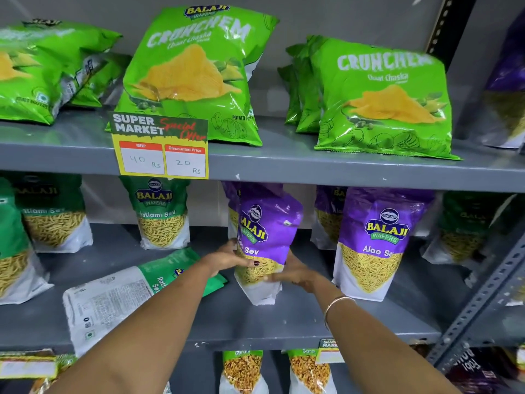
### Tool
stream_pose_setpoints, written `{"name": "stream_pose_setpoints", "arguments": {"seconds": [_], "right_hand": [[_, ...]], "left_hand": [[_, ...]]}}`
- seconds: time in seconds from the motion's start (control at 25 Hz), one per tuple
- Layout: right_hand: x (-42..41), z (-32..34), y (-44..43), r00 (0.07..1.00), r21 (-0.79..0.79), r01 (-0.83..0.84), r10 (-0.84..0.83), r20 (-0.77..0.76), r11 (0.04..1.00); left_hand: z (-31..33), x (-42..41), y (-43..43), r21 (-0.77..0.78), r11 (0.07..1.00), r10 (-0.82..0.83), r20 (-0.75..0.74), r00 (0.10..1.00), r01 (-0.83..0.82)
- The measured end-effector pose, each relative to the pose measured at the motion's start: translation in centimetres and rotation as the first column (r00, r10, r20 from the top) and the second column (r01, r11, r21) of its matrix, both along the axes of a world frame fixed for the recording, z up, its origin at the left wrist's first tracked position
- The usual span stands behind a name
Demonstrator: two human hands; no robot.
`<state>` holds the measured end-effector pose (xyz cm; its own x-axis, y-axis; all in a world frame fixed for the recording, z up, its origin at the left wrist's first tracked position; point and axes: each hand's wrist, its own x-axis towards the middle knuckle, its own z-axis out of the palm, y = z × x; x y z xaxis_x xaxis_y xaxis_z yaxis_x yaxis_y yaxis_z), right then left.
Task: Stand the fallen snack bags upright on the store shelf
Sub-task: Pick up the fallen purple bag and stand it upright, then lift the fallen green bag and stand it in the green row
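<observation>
A purple Aloo Sev bag (265,231) stands nearly upright, tilted slightly, in the middle of the grey middle shelf (255,319). My left hand (230,258) grips its lower left side and my right hand (292,275) holds its lower right side. Left of it, a green Ratlami Sev bag (119,297) lies flat on its face at the shelf's front, partly under my left forearm. Another purple Aloo Sev bag (375,240) stands upright to the right.
Green Ratlami Sev bags (163,214) stand at the back left. On the top shelf, green Crunchem bags (196,75) lean or lie, above a yellow price tag (162,149). A metal upright (488,291) bounds the right side. More bags stand on the shelf below.
</observation>
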<state>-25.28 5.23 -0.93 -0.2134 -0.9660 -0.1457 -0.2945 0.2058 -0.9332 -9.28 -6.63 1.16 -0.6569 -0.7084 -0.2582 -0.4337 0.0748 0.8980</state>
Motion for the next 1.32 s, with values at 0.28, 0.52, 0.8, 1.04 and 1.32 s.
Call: {"name": "stream_pose_setpoints", "arguments": {"seconds": [0.28,0.52,0.8,1.04,1.32], "right_hand": [[-2.7,0.3,0.0,0.982,-0.103,0.132,-0.116,0.149,0.986],[-2.3,0.0,-0.5,0.974,-0.090,0.006,0.015,0.228,0.996],[-2.9,1.3,0.2,0.985,0.010,-0.052,0.050,0.164,0.999],[-2.5,1.3,-0.1,0.999,0.676,0.015,0.009,-0.032,0.737],[11.1,-1.4,-3.6,0.934,0.498,0.265,-0.348,0.081,0.826]], "left_hand": [[0.2,0.8,-0.1,0.007,0.995,0.097,0.002,0.995,-0.097],[-0.4,1.4,0.8,-0.018,0.992,0.124,-0.030,0.992,-0.124],[0.1,1.7,2.5,-0.109,0.985,0.142,0.086,0.986,-0.133],[0.9,9.1,-0.5,-0.319,0.925,0.302,0.285,0.910,-0.207],[-3.1,22.8,-11.5,-0.183,0.971,0.209,0.358,0.910,-0.151]]}}
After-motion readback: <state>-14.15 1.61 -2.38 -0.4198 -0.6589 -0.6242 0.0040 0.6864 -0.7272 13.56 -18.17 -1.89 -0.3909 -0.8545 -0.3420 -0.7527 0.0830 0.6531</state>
